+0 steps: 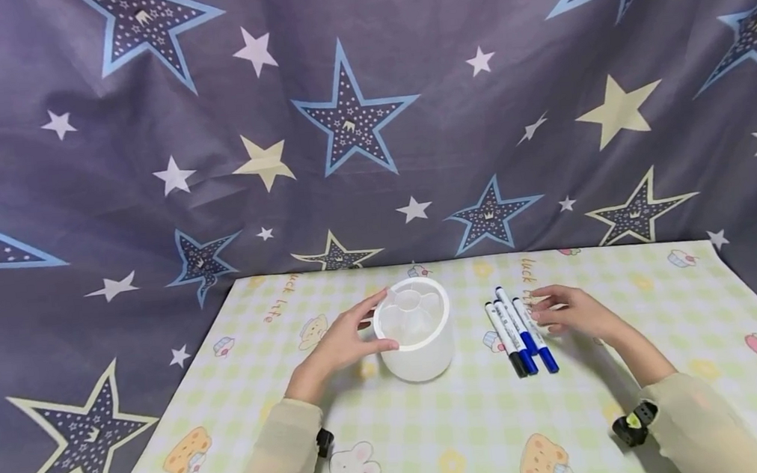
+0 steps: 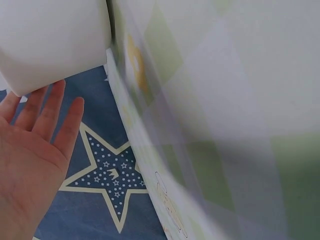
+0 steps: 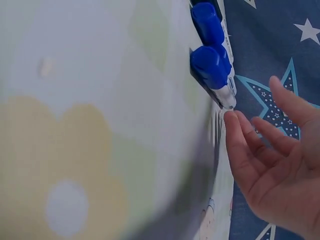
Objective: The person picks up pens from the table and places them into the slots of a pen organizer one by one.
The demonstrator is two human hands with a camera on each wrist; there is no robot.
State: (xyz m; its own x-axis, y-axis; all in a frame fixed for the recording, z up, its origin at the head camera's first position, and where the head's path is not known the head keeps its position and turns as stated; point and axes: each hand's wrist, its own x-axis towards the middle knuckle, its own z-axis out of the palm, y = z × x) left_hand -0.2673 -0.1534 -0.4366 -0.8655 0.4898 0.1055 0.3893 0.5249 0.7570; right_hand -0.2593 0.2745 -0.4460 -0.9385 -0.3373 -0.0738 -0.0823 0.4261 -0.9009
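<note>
A white round pen holder (image 1: 419,353) with a clear petal-shaped divided insert stands upright on the table. My left hand (image 1: 347,337) holds it from the left side, thumb on the front rim and forefinger at the back rim. In the left wrist view its other fingers reach toward the lower wall of the holder (image 2: 55,40). Several white whiteboard markers (image 1: 513,330) lie side by side to the right, capped in blue and one in black. Beside the rightmost marker is my right hand (image 1: 570,310), fingers loosely bent, its fingertips close to the barrel, gripping nothing.
A pale green checked cloth (image 1: 436,427) with cartoon prints covers the table. Behind it hangs a dark curtain (image 1: 362,208) patterned with stars. Black wrist cameras sit at the left wrist (image 1: 325,442) and right wrist (image 1: 634,424).
</note>
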